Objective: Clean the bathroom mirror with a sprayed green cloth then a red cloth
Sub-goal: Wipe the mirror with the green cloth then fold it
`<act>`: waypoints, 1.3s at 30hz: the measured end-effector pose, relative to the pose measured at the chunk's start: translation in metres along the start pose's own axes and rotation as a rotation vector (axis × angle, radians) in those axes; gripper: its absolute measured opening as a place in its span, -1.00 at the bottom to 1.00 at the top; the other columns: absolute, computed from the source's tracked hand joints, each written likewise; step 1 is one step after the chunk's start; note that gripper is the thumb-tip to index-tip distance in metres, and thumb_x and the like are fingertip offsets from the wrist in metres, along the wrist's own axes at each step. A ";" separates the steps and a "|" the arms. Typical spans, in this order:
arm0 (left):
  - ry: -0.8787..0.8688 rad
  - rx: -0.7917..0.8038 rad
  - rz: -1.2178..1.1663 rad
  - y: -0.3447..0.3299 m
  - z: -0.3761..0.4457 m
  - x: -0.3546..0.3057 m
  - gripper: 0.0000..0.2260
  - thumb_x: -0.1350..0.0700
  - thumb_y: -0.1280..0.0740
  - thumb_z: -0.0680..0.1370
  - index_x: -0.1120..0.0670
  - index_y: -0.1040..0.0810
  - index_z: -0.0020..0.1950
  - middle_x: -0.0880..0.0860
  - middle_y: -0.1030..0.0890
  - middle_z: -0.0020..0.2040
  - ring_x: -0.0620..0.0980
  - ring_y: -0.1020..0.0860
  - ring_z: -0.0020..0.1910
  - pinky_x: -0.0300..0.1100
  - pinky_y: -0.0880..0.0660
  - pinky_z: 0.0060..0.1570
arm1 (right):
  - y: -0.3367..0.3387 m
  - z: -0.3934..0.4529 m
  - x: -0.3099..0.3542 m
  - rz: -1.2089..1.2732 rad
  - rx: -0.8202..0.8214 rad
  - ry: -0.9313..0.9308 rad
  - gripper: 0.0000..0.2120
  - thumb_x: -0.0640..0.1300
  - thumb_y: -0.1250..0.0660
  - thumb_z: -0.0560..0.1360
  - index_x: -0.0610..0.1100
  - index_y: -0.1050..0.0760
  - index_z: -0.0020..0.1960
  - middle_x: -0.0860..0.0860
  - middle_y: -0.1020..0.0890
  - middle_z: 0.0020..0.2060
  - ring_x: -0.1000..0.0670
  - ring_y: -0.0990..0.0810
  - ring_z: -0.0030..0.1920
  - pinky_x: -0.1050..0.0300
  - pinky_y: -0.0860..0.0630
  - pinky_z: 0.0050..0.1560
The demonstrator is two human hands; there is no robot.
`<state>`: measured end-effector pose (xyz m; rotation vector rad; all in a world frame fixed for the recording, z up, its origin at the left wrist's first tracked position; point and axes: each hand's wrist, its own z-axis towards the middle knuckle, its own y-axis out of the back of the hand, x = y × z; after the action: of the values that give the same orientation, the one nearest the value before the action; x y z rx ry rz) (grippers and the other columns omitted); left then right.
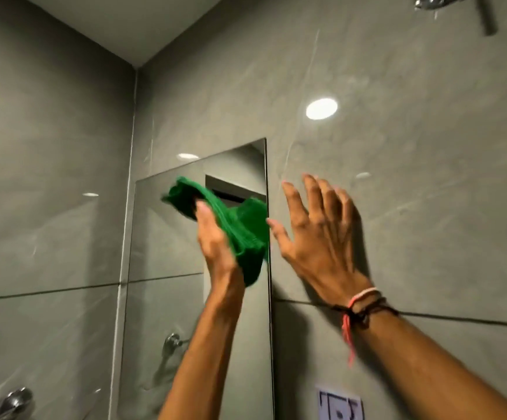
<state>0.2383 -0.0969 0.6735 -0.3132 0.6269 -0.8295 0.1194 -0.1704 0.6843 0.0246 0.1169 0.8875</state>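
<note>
A tall frameless mirror (167, 298) hangs on the grey tiled wall. My left hand (214, 237) presses a bunched green cloth (240, 228) against the upper right part of the glass. Just right of the mirror's edge, my right hand (319, 234) lies flat on the wall tile with its fingers spread and nothing in it. Thread bracelets circle that wrist. No red cloth or spray bottle is in view.
A chrome shower head and arm (440, 3) jut out at the top right. A chrome valve (14, 401) sits on the left wall at the bottom, and another fitting (172, 342) shows reflected in the mirror. A white sticker (338, 404) marks the wall low down.
</note>
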 end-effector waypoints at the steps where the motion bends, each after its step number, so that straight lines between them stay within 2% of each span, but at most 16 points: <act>1: -0.094 0.077 0.173 -0.010 0.011 0.003 -0.40 -0.24 -0.02 0.61 -0.03 -0.27 0.61 0.09 -0.24 0.64 0.01 -0.29 0.59 0.08 -0.27 0.57 | 0.000 0.010 -0.012 -0.095 0.065 0.052 -0.31 0.27 -0.21 0.58 -0.08 -0.37 0.59 -0.27 -0.39 0.58 -0.27 -0.39 0.57 -0.31 -0.25 0.58; 2: -0.212 0.156 0.350 -0.020 0.028 0.009 -0.41 -0.16 0.02 0.64 0.00 -0.11 0.65 0.10 -0.03 0.69 0.04 -0.05 0.67 0.11 -0.05 0.64 | -0.003 0.018 -0.022 -0.173 0.115 0.097 -0.28 0.29 -0.18 0.59 -0.06 -0.29 0.64 -0.29 -0.28 0.64 -0.27 -0.26 0.64 -0.35 -0.13 0.62; 4: -0.408 0.310 0.710 -0.035 0.047 0.024 -0.46 -0.09 0.03 0.66 -0.05 -0.02 0.66 0.09 0.13 0.69 0.03 0.15 0.68 0.15 0.12 0.64 | -0.009 0.024 -0.031 -0.278 0.160 0.154 -0.25 0.31 -0.11 0.60 -0.03 -0.17 0.69 -0.28 -0.10 0.69 -0.25 -0.08 0.71 -0.41 0.02 0.63; 6: -0.529 0.338 0.838 -0.033 0.054 0.043 -0.49 -0.08 0.02 0.68 -0.14 -0.02 0.65 0.06 0.14 0.70 0.03 0.17 0.68 0.16 0.12 0.64 | -0.017 0.027 -0.031 -0.339 0.151 0.179 -0.25 0.33 -0.02 0.62 0.00 -0.06 0.71 -0.28 0.01 0.70 -0.25 0.01 0.72 -0.44 0.10 0.62; 8: -0.598 0.348 0.834 -0.028 0.066 0.052 -0.51 -0.08 0.02 0.69 -0.17 -0.05 0.64 0.04 0.12 0.70 0.01 0.16 0.68 0.12 0.14 0.64 | -0.025 0.029 -0.026 -0.373 0.130 0.187 -0.25 0.34 0.05 0.63 0.02 0.02 0.72 -0.28 0.07 0.70 -0.26 0.06 0.72 -0.44 0.13 0.62; 12: -0.647 0.368 0.852 -0.023 0.108 0.050 -0.53 -0.08 0.03 0.69 -0.16 -0.10 0.63 0.04 0.08 0.70 0.00 0.12 0.68 0.08 0.15 0.63 | -0.033 0.031 -0.023 -0.418 0.083 0.187 -0.28 0.32 0.11 0.64 0.03 0.04 0.72 -0.28 0.05 0.70 -0.26 0.05 0.72 -0.44 0.08 0.63; 16: -0.523 0.233 0.852 0.023 0.176 0.072 -0.52 -0.10 0.02 0.67 -0.19 -0.13 0.62 0.07 0.02 0.70 0.06 0.03 0.67 0.06 0.12 0.60 | -0.045 0.032 -0.025 -0.419 -0.023 0.205 -0.28 0.34 0.10 0.64 0.02 -0.08 0.70 -0.28 -0.08 0.69 -0.27 -0.09 0.70 -0.47 -0.01 0.61; 19: -0.329 0.106 0.844 0.093 0.208 0.109 -0.54 -0.05 -0.02 0.71 -0.16 -0.14 0.63 0.10 0.01 0.70 0.10 0.01 0.67 0.19 0.06 0.63 | -0.057 0.036 -0.028 -0.406 -0.140 0.231 -0.28 0.35 0.09 0.63 0.01 -0.15 0.68 -0.28 -0.16 0.67 -0.27 -0.17 0.68 -0.48 -0.05 0.60; 21: -0.157 -0.004 0.844 0.145 0.210 0.138 -0.55 -0.01 -0.04 0.72 -0.13 -0.13 0.64 0.14 0.01 0.69 0.13 0.03 0.68 0.16 0.06 0.63 | -0.065 0.041 -0.031 -0.385 -0.203 0.234 -0.26 0.37 0.09 0.62 0.03 -0.14 0.68 -0.27 -0.16 0.67 -0.27 -0.17 0.68 -0.48 -0.06 0.59; 25: 0.167 -0.162 0.844 0.232 0.147 0.191 -0.54 -0.02 -0.03 0.73 -0.12 -0.09 0.65 0.15 0.02 0.69 0.11 0.04 0.68 0.06 0.05 0.63 | -0.082 0.039 -0.035 -0.303 -0.245 0.233 -0.25 0.37 0.06 0.61 0.03 -0.03 0.70 -0.27 -0.17 0.65 -0.28 -0.17 0.65 -0.56 -0.22 0.49; 28: 0.356 -0.264 0.816 0.269 0.051 0.220 -0.54 0.00 -0.04 0.73 -0.09 -0.10 0.65 0.16 0.01 0.69 0.11 0.03 0.68 0.04 0.08 0.64 | -0.082 0.036 -0.031 -0.249 -0.185 0.224 -0.29 0.34 0.04 0.63 0.00 -0.02 0.67 -0.33 -0.28 0.50 -0.39 -0.29 0.48 -0.59 -0.39 0.33; 31: 0.455 -0.378 0.798 0.271 -0.045 0.233 -0.55 0.01 -0.07 0.73 -0.10 -0.13 0.64 0.14 -0.03 0.69 0.10 -0.02 0.67 0.05 0.05 0.63 | -0.074 0.028 -0.029 -0.210 -0.161 0.192 -0.34 0.28 -0.01 0.65 -0.02 -0.09 0.64 -0.32 -0.34 0.44 -0.39 -0.36 0.42 -0.55 -0.42 0.30; 34: 0.522 -0.401 0.760 0.237 -0.118 0.221 -0.54 0.00 -0.10 0.72 -0.13 -0.15 0.63 0.07 -0.02 0.70 0.04 0.00 0.67 0.08 0.05 0.63 | -0.057 0.028 -0.022 -0.215 -0.099 0.204 -0.38 0.24 -0.07 0.67 -0.04 -0.15 0.62 -0.33 -0.38 0.43 -0.37 -0.38 0.43 -0.52 -0.39 0.33; 37: 0.421 -0.334 0.726 0.178 -0.182 0.189 -0.51 -0.03 -0.09 0.66 -0.10 -0.16 0.61 0.07 -0.05 0.69 0.05 -0.02 0.67 0.04 0.02 0.60 | -0.036 0.030 -0.020 -0.229 0.009 0.221 -0.35 0.24 -0.07 0.66 -0.06 -0.17 0.64 -0.35 -0.25 0.59 -0.33 -0.23 0.62 -0.55 -0.14 0.53; 39: 0.348 -0.265 0.711 0.134 -0.214 0.167 -0.47 -0.02 -0.09 0.59 -0.13 -0.13 0.59 0.06 -0.12 0.67 0.08 -0.09 0.66 0.04 -0.01 0.59 | -0.024 0.030 -0.019 -0.229 0.096 0.257 -0.31 0.27 -0.06 0.63 -0.06 -0.19 0.66 -0.34 -0.12 0.67 -0.31 -0.10 0.68 -0.53 0.00 0.59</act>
<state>0.2677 -0.1428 0.3757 -0.1614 1.0943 -0.1091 0.1295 -0.1997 0.7146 -0.0131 0.3951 0.6526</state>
